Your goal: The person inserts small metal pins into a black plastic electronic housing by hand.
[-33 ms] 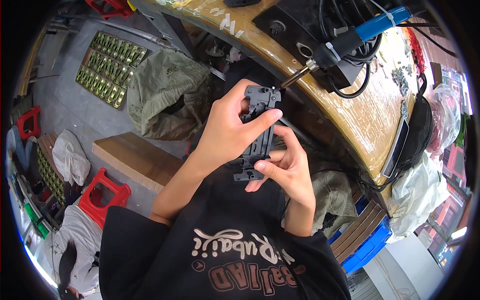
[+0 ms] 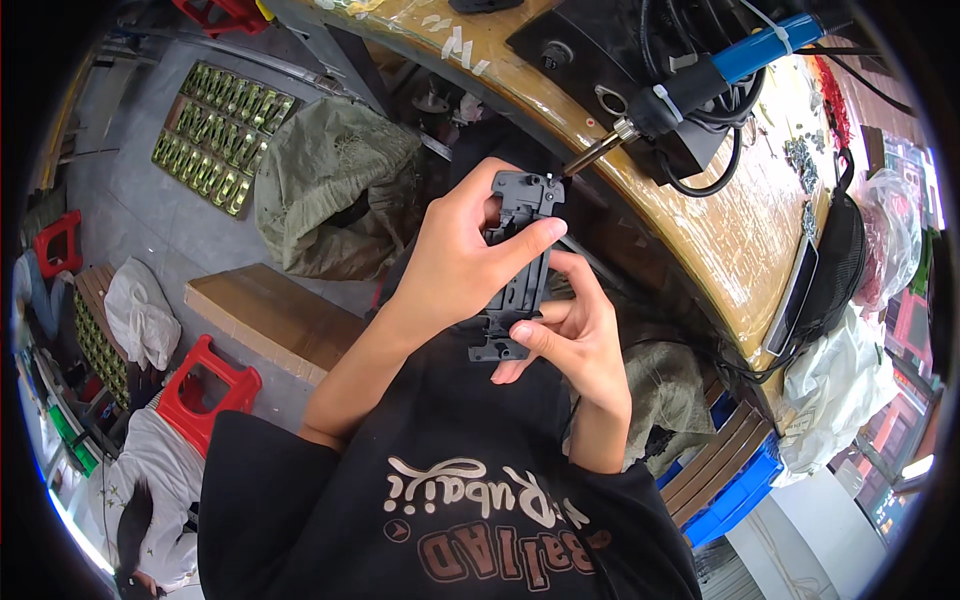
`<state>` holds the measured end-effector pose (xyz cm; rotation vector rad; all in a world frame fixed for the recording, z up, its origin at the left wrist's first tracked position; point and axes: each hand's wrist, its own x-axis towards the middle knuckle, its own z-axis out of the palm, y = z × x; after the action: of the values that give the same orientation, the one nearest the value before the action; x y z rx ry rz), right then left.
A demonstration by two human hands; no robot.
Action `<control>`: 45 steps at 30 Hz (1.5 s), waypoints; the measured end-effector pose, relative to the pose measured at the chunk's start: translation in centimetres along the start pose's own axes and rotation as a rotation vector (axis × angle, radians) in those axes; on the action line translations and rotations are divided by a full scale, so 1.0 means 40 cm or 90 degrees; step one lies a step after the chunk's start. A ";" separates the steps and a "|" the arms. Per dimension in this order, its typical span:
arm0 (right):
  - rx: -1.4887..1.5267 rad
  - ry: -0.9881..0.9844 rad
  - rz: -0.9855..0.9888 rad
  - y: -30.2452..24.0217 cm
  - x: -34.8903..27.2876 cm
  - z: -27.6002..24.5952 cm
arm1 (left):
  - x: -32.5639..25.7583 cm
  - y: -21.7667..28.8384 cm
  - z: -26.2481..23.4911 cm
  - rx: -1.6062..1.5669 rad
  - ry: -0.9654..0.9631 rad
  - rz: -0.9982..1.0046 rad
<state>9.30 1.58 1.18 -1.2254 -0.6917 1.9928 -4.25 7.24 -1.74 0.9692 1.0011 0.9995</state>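
Observation:
A long black moulded plastic part (image 2: 522,285) is held upright in front of my chest, between both hands. My left hand (image 2: 465,245) is closed round its upper half, thumb across the front. Lower down, my right hand (image 2: 580,335) grips the bottom end between thumb and fingers. At the part's upper right corner is the metal tip of a blue-handled soldering iron (image 2: 770,48), fixed on a black stand (image 2: 560,55) at the table's edge. The tip looks to be touching or almost touching that corner; I cannot tell which.
The wrapped wooden table (image 2: 740,270) runs along the right, with a black mesh pouch (image 2: 835,260) at its edge. To the left are a sack (image 2: 335,190), a cardboard box (image 2: 270,315), a red stool (image 2: 215,385) and a tray of shiny green-gold parts (image 2: 220,135). A blue crate (image 2: 735,500) stands lower right.

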 end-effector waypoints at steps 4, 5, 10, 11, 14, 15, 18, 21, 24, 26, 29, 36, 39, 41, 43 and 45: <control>0.018 0.003 -0.021 -0.002 -0.004 0.003 | 0.001 -0.001 0.001 -0.001 0.000 0.014; 0.019 0.003 -0.021 -0.002 -0.005 0.003 | -0.001 -0.002 0.000 -0.017 -0.004 0.015; 0.003 0.008 -0.018 -0.001 0.003 0.003 | 0.003 -0.003 -0.006 -0.038 -0.013 0.002; 0.004 0.008 -0.018 0.001 0.006 0.001 | 0.005 -0.007 -0.007 -0.025 -0.011 0.011; 0.013 0.005 -0.009 0.005 0.020 -0.004 | 0.015 -0.018 -0.009 -0.014 -0.006 0.018; 0.014 0.005 -0.009 0.004 0.019 -0.004 | 0.017 -0.021 -0.009 -0.014 -0.002 0.017; 0.014 0.005 -0.016 -0.001 0.018 -0.003 | 0.020 -0.001 -0.008 -0.013 -0.007 0.002; 0.020 0.006 -0.029 -0.004 0.015 -0.002 | 0.019 -0.001 -0.003 -0.011 -0.003 0.018; 0.025 0.012 -0.025 -0.007 0.012 0.000 | 0.020 0.002 -0.002 -0.025 -0.006 0.005; 0.020 0.013 -0.026 -0.009 0.012 0.002 | 0.020 -0.002 -0.003 -0.027 0.001 0.015; 0.019 0.015 -0.029 -0.005 0.014 0.002 | 0.020 -0.007 -0.005 -0.032 0.001 0.027; 0.026 0.021 -0.039 0.009 0.023 -0.010 | 0.016 -0.012 -0.005 -0.012 0.007 0.026; 0.021 0.017 -0.032 0.012 0.020 -0.010 | 0.011 -0.014 -0.003 -0.018 0.009 0.023; 0.025 0.011 -0.038 0.017 0.014 -0.011 | 0.005 -0.017 0.000 -0.013 0.008 0.030; 0.024 0.008 -0.043 0.023 0.010 -0.014 | 0.001 -0.015 0.003 -0.007 0.007 0.038; 0.023 0.005 -0.047 0.022 0.007 -0.015 | -0.003 -0.011 0.005 -0.009 0.013 0.041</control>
<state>9.50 1.29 0.14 -1.1695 -0.6846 1.9300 -3.99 6.97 -2.06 0.9866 0.9841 1.0699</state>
